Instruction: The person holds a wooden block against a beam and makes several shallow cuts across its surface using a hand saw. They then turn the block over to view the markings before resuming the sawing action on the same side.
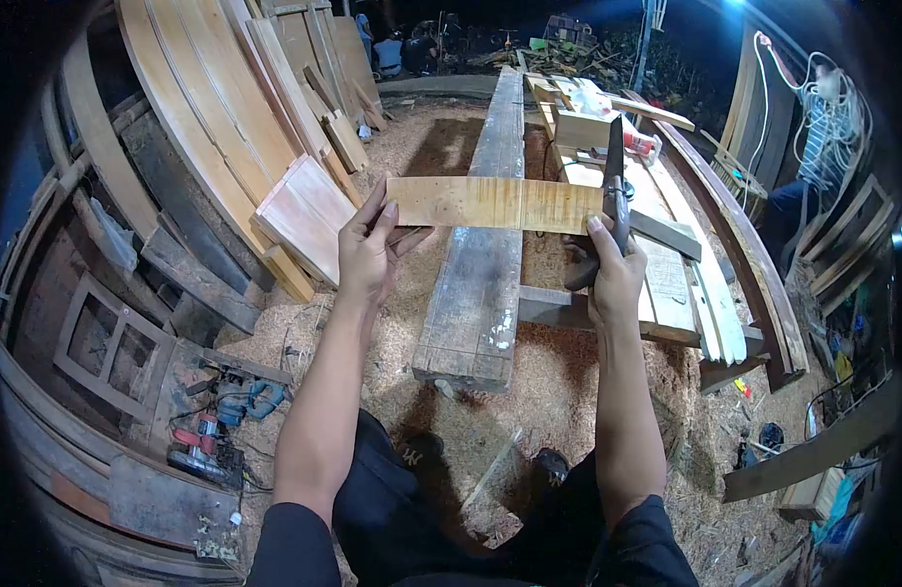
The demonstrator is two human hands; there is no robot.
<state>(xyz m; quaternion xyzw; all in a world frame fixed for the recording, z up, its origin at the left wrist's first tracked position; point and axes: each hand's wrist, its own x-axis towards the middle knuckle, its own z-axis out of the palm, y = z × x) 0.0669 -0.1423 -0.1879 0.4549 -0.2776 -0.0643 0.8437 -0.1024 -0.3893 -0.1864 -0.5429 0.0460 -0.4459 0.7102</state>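
A short, flat wooden board (490, 203) with a thin line across it is held level before me. My left hand (370, 240) grips its left end, thumb on the front face and fingers behind. At the other end, my right hand (612, 269) presses its thumb against the board. That same hand also holds a hand tool with a long dark blade (615, 152) pointing up; it looks like a saw, but its teeth cannot be made out. Below and behind the board runs a long, worn wooden bench plank (470, 293), partly covered by it.
Planks and panels (201, 108) lean on the left. Power tools (211, 440) lie on a low surface at lower left. More boards (666, 264) and a red-and-white bottle (643, 145) rest right of the bench. A person (818, 137) is at far right. Sawdust covers the floor.
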